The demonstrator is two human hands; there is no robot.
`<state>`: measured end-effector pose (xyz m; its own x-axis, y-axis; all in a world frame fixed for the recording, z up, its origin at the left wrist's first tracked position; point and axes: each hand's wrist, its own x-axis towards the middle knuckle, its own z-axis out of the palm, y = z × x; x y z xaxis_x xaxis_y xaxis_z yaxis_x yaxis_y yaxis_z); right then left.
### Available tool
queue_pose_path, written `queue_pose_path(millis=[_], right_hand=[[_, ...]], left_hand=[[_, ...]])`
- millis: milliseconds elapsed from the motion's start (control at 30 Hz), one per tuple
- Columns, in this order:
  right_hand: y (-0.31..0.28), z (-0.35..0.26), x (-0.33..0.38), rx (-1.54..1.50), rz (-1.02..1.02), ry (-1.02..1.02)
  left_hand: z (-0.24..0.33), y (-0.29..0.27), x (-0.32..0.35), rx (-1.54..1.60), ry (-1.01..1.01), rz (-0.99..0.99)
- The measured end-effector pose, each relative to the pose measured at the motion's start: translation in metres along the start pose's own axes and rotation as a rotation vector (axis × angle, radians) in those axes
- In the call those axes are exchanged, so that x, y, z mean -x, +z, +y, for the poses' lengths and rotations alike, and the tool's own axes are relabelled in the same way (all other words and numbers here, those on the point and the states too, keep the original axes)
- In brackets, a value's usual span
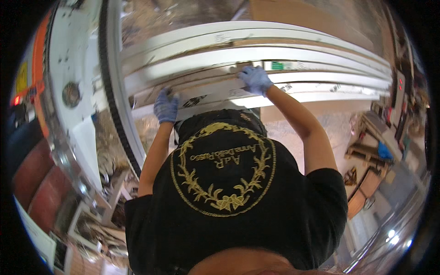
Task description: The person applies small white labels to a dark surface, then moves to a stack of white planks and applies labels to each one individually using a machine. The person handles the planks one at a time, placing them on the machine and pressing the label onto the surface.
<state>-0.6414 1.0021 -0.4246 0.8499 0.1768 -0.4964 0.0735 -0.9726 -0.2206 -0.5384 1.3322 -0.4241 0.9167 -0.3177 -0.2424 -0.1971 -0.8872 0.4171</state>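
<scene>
Long white boards (215, 100), several of them with brown edges, lie side by side across the view in front of me. My left hand (166, 105), in a light blue glove, is at the left part of the nearest boards, its fingers bent over a board's edge. Farther to the right and a little farther from me, my right hand (255, 80), gloved alike, has its fingers curled onto a board's edge beside a green label (277, 66). The boards hide some fingertips.
A pale machine bed (73, 59) with an orange frame (39, 68) stands at the left. Between it and the boards runs a rail with a black toothed strip (107, 82). Wooden pallets (366, 153) lie at the right. Brown sheet material (293, 16) is beyond the boards.
</scene>
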Motion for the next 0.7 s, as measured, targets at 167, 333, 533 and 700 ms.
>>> queue_pose_path(millis=[167, 333, 533, 700], right_hand=[[0.009, -0.043, -0.013, 0.032, 0.192, -0.004], [-0.003, -0.073, -0.028, -0.045, -0.045, 0.038], [-0.010, -0.068, -0.029, -0.120, 0.166, -0.045], [-0.064, -0.082, -0.009, -0.238, -0.052, 0.005]], left_hand=[[-0.077, -0.003, 0.023, 0.076, -0.242, 0.042], [-0.107, -0.019, 0.011, 0.043, -0.334, -0.101], [-0.180, 0.009, -0.003, 0.707, -0.551, -0.246], [-0.078, -0.045, 0.017, 1.175, -0.666, -0.011]])
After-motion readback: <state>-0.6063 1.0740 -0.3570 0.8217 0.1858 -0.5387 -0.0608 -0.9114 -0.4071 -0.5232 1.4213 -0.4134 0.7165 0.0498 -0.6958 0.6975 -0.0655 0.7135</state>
